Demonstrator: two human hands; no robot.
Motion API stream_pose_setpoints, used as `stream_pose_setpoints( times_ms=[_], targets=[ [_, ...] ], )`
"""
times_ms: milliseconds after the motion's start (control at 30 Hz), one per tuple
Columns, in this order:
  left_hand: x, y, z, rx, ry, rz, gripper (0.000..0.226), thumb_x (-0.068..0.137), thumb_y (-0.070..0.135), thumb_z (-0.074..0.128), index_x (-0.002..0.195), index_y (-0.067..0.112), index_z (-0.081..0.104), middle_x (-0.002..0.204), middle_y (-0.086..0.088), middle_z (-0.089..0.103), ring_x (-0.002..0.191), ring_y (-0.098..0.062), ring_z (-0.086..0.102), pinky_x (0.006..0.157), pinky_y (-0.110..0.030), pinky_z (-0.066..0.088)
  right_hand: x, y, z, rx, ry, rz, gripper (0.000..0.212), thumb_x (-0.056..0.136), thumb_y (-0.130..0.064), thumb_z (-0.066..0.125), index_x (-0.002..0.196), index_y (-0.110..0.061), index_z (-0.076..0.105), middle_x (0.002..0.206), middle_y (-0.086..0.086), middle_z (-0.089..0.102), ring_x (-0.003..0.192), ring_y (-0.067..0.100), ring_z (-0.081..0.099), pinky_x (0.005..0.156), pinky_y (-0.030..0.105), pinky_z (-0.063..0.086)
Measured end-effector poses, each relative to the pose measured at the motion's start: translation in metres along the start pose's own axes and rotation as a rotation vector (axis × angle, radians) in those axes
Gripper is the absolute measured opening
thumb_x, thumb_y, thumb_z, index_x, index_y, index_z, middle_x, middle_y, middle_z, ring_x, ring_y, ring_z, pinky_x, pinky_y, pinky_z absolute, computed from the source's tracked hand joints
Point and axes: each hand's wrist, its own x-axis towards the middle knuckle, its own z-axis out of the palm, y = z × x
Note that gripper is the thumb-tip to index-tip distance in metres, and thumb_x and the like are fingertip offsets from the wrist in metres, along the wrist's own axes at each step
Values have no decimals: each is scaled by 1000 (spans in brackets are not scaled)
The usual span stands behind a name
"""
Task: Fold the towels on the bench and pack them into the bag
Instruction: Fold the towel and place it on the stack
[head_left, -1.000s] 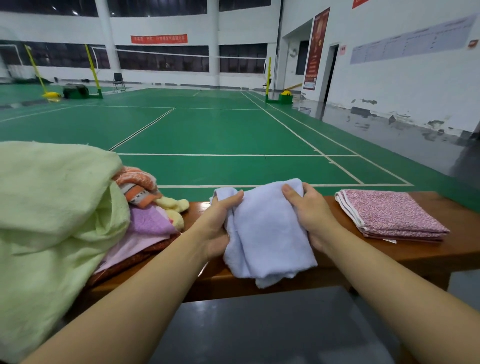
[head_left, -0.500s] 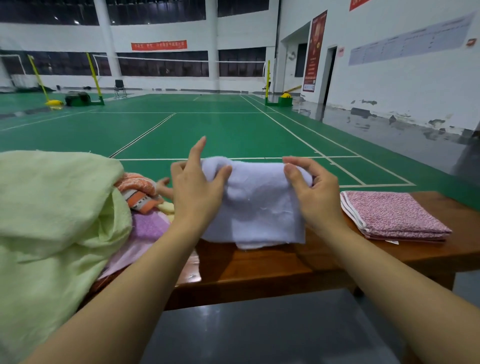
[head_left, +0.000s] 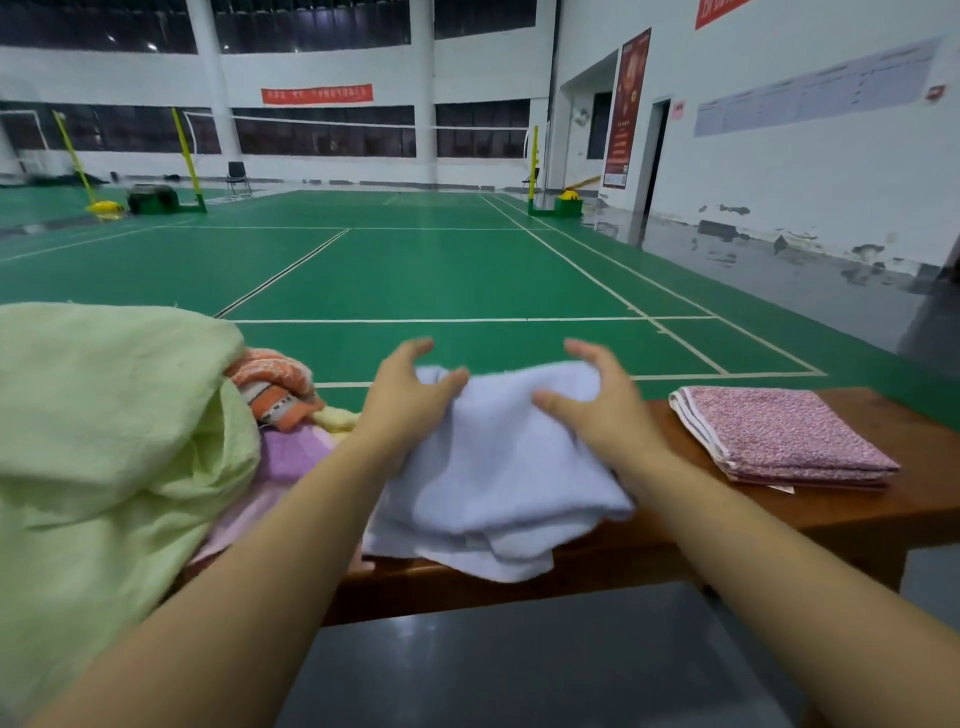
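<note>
Pale lavender-blue terry towel (head_left: 498, 467) is lying bunched in loose folds on the brown wooden bench (head_left: 924, 499), its near edge drooping over the front lip. I am seeing my left hand (head_left: 405, 400) resting on the towel's far left corner, thumb lying on the cloth and fingers spread and lifted. My right hand (head_left: 597, 405) is sitting on the far right part, thumb touching the fabric, fingers arched apart above it; neither hand is pinching the cloth. To the right, apart from this towel, a folded pink speckled towel with a white hem (head_left: 779, 436) is lying flat on the bench. On the left, a big pale green towel (head_left: 104, 441) is heaping over a lilac towel (head_left: 291, 452) and an orange striped cloth (head_left: 275, 384).
</note>
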Motion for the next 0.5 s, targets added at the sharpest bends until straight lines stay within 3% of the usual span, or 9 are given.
stream_pose_setpoints(
  times_ms=[100,200,267,367,433,500],
  targets=[
    [-1,-36,16,92,-127,-151,65,91,31,73,149,16,46,134,-4,56,112,-17,53,92,-22,37,-8,33,13,-151,-148,162,69,86,-18,79,146,-16,45,144,4,52,131,19,49,89,15,34],
    [4,-38,13,162,-143,-166,68,88,39,74,148,18,47,138,-7,57,116,-22,58,98,-26,43,-5,34,7,-289,-123,141,61,89,-30,75,143,-21,49,141,2,55,133,23,48,102,27,38],
    [5,-34,9,216,-189,-171,74,82,49,76,145,24,48,135,-6,58,117,-27,60,104,-38,47,-4,25,2,-459,-136,88,58,91,-41,69,143,-27,48,137,2,59,132,27,46,106,36,40],
    [5,-31,4,343,-218,-175,84,64,65,69,141,36,50,134,-7,59,129,-32,48,109,-49,41,-9,13,-1,-549,-284,84,64,91,-47,67,147,-26,43,147,1,53,134,24,49,106,36,42],
    [3,-30,0,459,-236,-148,77,74,61,71,143,37,48,135,-7,58,133,-32,40,109,-47,38,-12,10,-3,-600,-379,108,74,89,-48,69,151,-25,36,149,2,51,132,24,52,105,35,43],
    [0,-29,-4,442,-267,-123,72,83,49,75,146,27,47,141,-8,56,122,-25,49,98,-35,44,-14,8,-8,-631,-411,101,79,87,-45,73,152,-25,33,149,3,51,130,25,53,103,35,44]
  ],
)
